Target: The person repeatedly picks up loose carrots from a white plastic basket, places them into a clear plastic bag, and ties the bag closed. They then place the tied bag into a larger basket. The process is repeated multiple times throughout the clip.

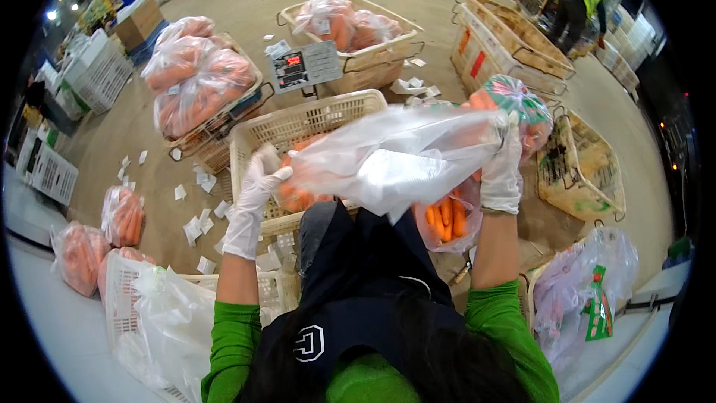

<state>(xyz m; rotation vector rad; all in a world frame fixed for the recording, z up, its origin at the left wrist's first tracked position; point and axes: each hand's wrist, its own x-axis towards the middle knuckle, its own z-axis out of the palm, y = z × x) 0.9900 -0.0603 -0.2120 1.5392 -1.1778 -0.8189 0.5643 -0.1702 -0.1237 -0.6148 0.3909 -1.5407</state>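
Note:
A clear plastic bag (341, 157) stretches between my two white-gloved hands over the crate and my lap, blurred in part. My left hand (256, 193) pinches its left end. My right hand (503, 168) grips the other end, higher and to the right. Behind the bag stands a cream plastic crate (310, 109) with bagged carrots (299, 196) in it, partly hidden. Below the bag's right side, an open bag of carrots (446, 218) shows bright orange roots. A tied bag of carrots (534, 117) sits just beyond my right hand.
A digital scale display (305, 67) stands ahead. Crates of bagged carrots (204, 75) flank it. Paper slips (193, 229) litter the floor. Plastic bags (173, 319) lie at my left, and more bags (582, 291) at my right. A person in a yellow vest (579, 8) bends at the far right.

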